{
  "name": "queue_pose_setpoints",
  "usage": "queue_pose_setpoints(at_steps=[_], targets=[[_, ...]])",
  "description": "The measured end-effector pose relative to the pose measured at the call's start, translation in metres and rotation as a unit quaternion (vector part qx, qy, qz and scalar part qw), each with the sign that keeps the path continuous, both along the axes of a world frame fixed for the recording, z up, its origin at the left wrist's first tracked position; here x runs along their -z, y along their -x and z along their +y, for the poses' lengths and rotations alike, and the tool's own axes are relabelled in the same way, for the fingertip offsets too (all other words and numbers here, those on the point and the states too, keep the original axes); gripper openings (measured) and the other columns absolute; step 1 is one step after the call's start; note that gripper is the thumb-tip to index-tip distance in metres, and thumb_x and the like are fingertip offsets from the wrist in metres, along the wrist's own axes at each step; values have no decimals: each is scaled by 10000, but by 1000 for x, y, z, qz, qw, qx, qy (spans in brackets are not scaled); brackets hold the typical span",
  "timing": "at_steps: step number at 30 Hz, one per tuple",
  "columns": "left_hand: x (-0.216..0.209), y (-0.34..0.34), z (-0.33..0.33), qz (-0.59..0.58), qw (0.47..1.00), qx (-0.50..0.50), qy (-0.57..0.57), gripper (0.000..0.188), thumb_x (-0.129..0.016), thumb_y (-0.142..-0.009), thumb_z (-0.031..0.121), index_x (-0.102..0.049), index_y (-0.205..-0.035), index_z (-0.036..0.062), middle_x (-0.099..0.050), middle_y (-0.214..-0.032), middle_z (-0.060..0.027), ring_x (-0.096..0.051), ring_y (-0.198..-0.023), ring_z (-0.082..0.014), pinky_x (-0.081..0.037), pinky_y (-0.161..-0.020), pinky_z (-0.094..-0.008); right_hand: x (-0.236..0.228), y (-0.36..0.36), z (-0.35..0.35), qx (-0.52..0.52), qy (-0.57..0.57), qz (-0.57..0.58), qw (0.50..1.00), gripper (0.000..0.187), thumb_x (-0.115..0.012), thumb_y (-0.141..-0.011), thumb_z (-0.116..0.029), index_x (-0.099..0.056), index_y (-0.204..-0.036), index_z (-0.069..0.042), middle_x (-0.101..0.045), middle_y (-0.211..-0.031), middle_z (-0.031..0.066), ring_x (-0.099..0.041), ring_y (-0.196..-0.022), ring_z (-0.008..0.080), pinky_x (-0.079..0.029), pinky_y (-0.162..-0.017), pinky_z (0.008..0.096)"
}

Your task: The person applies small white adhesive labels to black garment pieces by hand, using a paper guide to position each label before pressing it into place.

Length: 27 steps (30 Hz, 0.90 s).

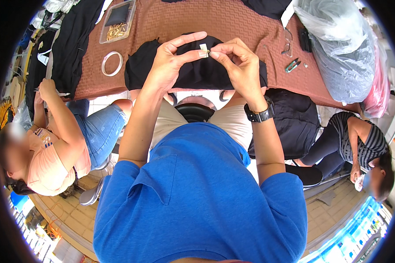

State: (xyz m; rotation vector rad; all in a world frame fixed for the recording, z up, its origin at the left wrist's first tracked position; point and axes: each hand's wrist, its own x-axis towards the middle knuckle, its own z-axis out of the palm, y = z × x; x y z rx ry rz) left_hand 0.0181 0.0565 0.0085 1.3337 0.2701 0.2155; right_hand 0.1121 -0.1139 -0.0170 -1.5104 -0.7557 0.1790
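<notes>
Both my hands are raised over a folded black cloth (197, 76) at the table's near edge. My left hand (170, 61) pinches a small white tag (203, 46) near its thumb tip, with the index finger stretched out above. The fingers behind the tag are partly hidden. Right beside it, my right hand (240, 61) is closed, thumb against fingertips, on a tiny gold-coloured piece (208, 51) touching the tag's edge. That piece is too small to name for certain.
On the brown-covered table (197, 19) are a clear box (132, 22) of small gold-coloured pieces, a white ring (104, 65), green-handled thread snips (292, 65) and eyeglasses (287, 49). Large plastic bags (346, 57) stand right. People sit on both sides; black fabric (289, 122) lies beside my right arm.
</notes>
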Motion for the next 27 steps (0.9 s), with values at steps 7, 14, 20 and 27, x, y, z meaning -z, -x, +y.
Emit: queue_pose_setpoints(at_steps=[7, 14, 20, 27], targets=[[0, -3, -8, 2, 999, -28, -31, 424, -779, -808, 4, -706, -1225, 23, -715, -1174, -69, -655, -1037, -119, -485, -993, -283, -21, 15, 4, 59, 23, -9, 998, 122, -690, -874, 41, -721, -981, -10, -655, -935, 82, -662, -825, 192, -521, -706, 316], [3, -7, -15, -16, 982, -73, -172, 375, -776, -817, 16, -738, -1188, 57, -731, -1157, -66, -655, -1052, -115, -491, -972, -276, -28, 20, 8, 73, 57, -192, 977, 136, -667, -862, 85, -710, -960, 1, -623, -959, 125, -666, -798, 255, -540, -693, 343], [0, -9, -14, -7, 977, -79, -196, 368, -786, -806, 16, -748, -1170, 57, -734, -1145, -64, -654, -1033, -105, -499, -939, -254, -39, 7, -1, 61, -117, -59, 989, 53, -543, -1030, -49, -564, -1029, 0, -708, -964, 144, -689, -777, 168, -569, -692, 290], [15, -10, 1, -5, 976, -99, -192, 373, -780, -800, 2, -750, -1167, 58, -737, -1127, -68, -658, -1008, -105, -500, -936, -252, -172, -15, -91, 82, -296, -215, 927, 104, -534, -1043, -99, -521, -1110, -21, -690, -854, 209, -698, -681, 249, -597, -619, 326]])
